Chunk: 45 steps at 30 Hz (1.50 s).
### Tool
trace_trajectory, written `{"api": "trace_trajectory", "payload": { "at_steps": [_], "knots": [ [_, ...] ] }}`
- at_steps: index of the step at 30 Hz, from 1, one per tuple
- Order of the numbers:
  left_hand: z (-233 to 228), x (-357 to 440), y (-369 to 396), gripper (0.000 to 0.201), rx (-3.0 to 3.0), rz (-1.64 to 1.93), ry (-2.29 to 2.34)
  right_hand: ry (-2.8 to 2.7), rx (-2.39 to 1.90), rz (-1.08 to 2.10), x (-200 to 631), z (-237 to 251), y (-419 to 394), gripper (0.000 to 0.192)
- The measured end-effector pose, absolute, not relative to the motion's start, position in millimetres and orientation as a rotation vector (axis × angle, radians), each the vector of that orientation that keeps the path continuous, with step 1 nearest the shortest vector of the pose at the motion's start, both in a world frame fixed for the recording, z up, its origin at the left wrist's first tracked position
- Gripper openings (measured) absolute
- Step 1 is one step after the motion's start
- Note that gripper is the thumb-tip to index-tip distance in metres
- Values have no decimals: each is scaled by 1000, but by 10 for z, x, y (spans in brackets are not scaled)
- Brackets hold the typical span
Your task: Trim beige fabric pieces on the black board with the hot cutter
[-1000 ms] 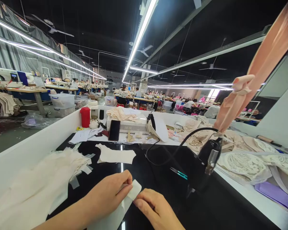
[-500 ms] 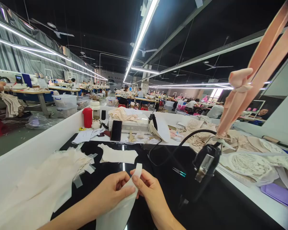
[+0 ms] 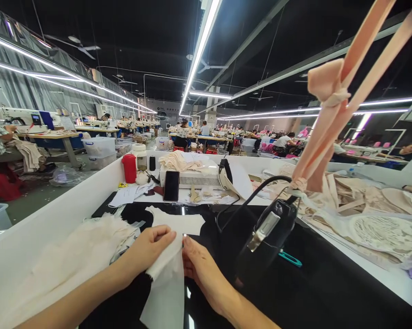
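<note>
A long cream fabric piece (image 3: 166, 283) hangs down toward me over the black tabletop. My left hand (image 3: 153, 249) is closed on its upper part, fingers bent over the cloth. At the right edge of the cloth, my right hand (image 3: 201, 265) is closed with thumb and curled fingers against it; the exact pinch is partly hidden. Just beyond my hands lies another cut cream piece (image 3: 188, 224), flat on the table. To the right, a black tool with a metal plate (image 3: 266, 230) hangs from knotted peach straps (image 3: 324, 123). Teal thread snips (image 3: 291, 259) lie beside it.
A heap of cream pieces (image 3: 79, 256) lies on the left. Along the back stand a red container (image 3: 129, 168), a phone (image 3: 171, 186) and a white machine (image 3: 192, 182). Lace garments (image 3: 380, 228) are piled at right. A black cable (image 3: 257, 196) arches to the hanging tool.
My hands have moved apart slightly, the left to the upper left and the right a little left. The raised fabric end is now lowered. The hanging tool has tilted and the view has shifted.
</note>
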<state>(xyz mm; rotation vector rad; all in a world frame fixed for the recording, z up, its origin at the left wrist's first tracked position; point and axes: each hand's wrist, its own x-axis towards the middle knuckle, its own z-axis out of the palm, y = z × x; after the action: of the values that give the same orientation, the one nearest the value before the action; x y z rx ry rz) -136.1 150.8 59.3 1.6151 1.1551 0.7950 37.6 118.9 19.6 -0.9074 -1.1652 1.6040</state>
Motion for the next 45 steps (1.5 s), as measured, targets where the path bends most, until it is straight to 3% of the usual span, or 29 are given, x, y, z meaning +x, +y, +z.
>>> {"api": "trace_trajectory", "payload": {
  "at_steps": [7, 11, 15, 25, 28, 30, 36, 45],
  "knots": [
    [681, -1508, 2195, 48, 1543, 939, 1397, -1414, -1192, 1199, 552, 154, 1729, 49],
    [622, -1521, 2506, 31, 1459, 835, 1519, -1426, -1332, 926, 823, 196, 2140, 34],
    [465, -1522, 2688, 29, 1432, 691, 1636, -1471, -1461, 777, 1011, 124, 2406, 25],
    [118, -1676, 2862, 31, 1504, 484, 1750, -1774, -1646, 448, 1030, -32, 2555, 22],
    [120, -1675, 2874, 31, 1527, 467, 1750, -1834, -1711, 315, 1012, 5, 2470, 37],
    [148, -1685, 2860, 31, 1556, 466, 1736, -1865, -1739, 232, 987, 42, 2376, 44],
    [323, -1846, 2658, 30, 1771, 531, 1674, -2216, -1577, 112, 790, 131, 1997, 24],
    [784, -2259, 2193, 30, 2177, 537, 1734, -2532, -1570, -160, 496, 49, 1789, 25]
  ]
}}
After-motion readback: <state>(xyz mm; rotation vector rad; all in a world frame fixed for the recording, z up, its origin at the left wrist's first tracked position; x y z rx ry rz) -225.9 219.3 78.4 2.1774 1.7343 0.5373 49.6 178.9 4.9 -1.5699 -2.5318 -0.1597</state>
